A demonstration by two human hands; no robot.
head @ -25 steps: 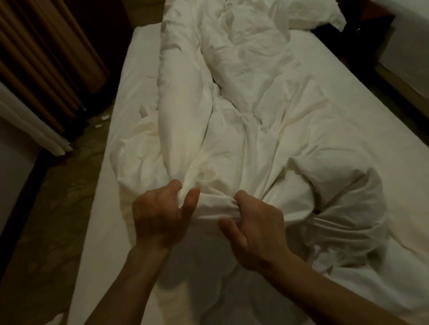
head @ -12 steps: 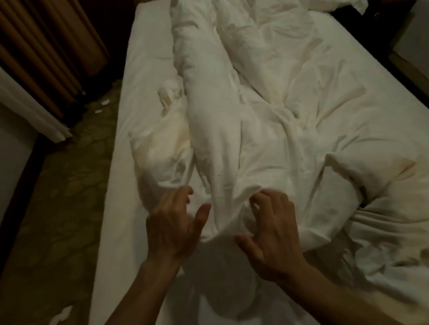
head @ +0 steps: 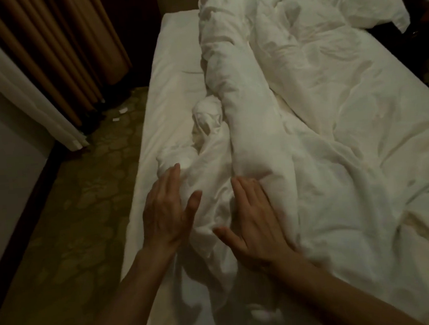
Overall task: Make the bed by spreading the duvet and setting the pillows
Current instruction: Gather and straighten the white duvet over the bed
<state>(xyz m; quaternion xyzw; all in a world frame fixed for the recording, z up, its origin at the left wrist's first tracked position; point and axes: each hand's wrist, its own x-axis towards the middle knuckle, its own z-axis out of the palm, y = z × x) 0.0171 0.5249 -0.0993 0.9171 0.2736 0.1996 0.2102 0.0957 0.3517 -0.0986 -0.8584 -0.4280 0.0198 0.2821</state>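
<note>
Duvet looks soft, bulky and light, bunched in a ridge; both open hands, left and right, should grasp its near edge

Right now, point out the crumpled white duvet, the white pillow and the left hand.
crumpled white duvet (head: 251, 124): head view, on its long rolled ridge.
white pillow (head: 364, 2): head view, on its top face.
left hand (head: 166, 211): head view, on its back.
</note>
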